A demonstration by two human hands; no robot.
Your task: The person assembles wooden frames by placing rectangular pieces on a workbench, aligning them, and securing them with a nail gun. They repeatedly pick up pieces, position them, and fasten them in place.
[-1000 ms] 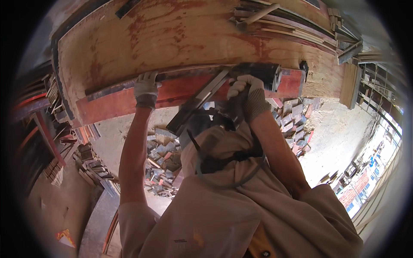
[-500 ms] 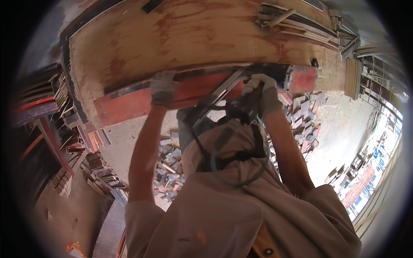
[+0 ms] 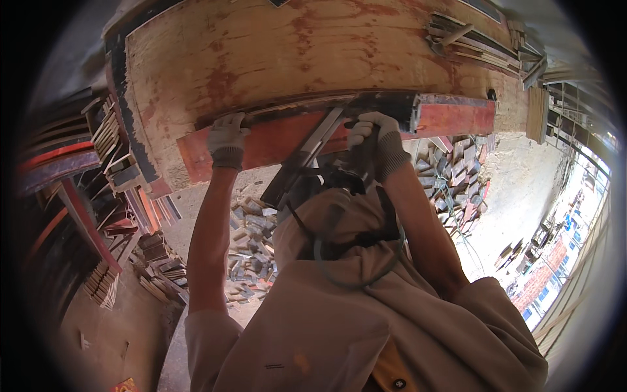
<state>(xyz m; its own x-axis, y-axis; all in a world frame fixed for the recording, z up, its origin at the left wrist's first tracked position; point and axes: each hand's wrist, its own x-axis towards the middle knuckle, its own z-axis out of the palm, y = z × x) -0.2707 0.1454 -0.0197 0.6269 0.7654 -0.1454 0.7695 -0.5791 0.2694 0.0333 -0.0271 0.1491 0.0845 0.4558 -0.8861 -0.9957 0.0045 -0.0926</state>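
A long red-faced board [image 3: 450, 117] lies along the near edge of a big stained wooden worktop [image 3: 274, 55]. My left hand [image 3: 226, 140], in a pale knit glove, is closed over the board toward its left end. A dark power saw, which looks like a circular saw [image 3: 362, 157], rests across the board with its long metal base plate [image 3: 307, 153] slanting toward me. My gloved right hand [image 3: 379, 140] is wrapped round its handle. The blade cannot be made out. A thin greenish cord [image 3: 320, 261] loops from the saw over my clothing.
Heaps of small board offcuts [image 3: 251, 238] lie on the floor below the worktop, with more offcuts [image 3: 450, 173] to the right. Wood strips [image 3: 473, 46] lie on the worktop's far right. Stacked boards [image 3: 59, 163] stand at the left. Bright scaffolding [image 3: 581, 150] shows at the right.
My right hand and the saw have moved left along the board. My left hand has shifted left toward the board's left end. The view has swung slightly left.
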